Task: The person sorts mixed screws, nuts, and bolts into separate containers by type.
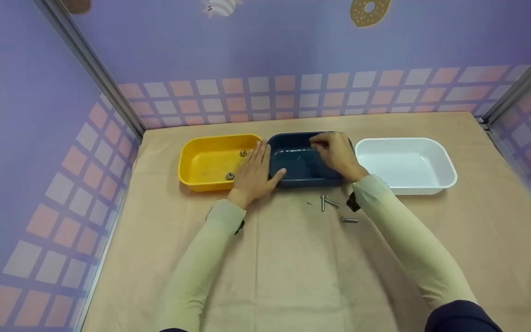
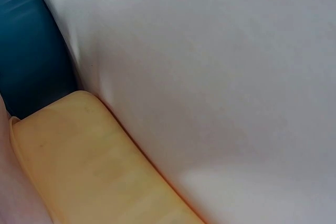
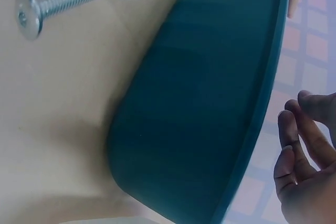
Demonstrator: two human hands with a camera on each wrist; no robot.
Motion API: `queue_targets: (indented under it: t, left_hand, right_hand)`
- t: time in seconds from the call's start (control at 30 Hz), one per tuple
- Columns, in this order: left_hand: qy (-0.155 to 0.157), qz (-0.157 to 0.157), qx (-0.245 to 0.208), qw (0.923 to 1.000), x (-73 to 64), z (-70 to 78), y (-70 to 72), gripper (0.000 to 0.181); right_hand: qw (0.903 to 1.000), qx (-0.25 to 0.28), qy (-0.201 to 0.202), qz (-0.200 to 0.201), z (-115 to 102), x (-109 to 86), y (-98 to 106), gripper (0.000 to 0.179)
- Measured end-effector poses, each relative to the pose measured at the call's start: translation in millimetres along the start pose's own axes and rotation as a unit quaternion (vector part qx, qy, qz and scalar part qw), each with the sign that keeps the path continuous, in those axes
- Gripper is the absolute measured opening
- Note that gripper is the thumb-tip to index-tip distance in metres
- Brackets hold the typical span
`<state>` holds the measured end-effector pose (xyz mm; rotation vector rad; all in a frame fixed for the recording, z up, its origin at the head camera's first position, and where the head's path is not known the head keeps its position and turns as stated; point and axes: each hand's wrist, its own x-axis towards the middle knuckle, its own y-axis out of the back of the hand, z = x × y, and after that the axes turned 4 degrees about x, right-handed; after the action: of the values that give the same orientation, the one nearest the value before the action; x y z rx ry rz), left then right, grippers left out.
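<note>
Three trays stand in a row on the cloth-covered counter: yellow tray at left, dark blue tray in the middle, white tray at right. The left hand lies released, fingers straight, across the adjoining yellow and blue rims, thumb by the blue tray's near corner. The right hand is bent over the blue tray's right part, thumb and fingertips drawn close; cannot tell whether they pinch anything. A small glint on the blue floor is too faint to identify.

Two hex nuts sit in the yellow tray. In front of the blue tray: two machine screws near each other, a third screw nearer the right sleeve, and one tiny screw.

Risks, as judged: a low sweep of the right forearm could roll the third screw; the tiny screw is easily overlooked or brushed away; uneven pressure from the left hand could tip or shift the trays.
</note>
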<state>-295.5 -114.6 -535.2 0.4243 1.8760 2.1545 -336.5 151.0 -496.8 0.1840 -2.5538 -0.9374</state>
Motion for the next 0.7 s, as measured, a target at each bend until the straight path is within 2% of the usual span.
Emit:
queue_targets:
  t: [0.3,0.7]
  left_hand:
    - [-0.005,0.004,-0.001,1.0000,2.7,2.6,-0.8,0.094]
    - [-0.001,0.007,0.003,1.0000,1.7,0.5,-1.3,0.094]
  right_hand:
    - [0.9993,-0.003,0.037,0.008,-1.4,-15.0,8.4,0.015]
    - [0.9952,0.004,0.094,-0.025,-15.5,-50.3,9.9,0.014]
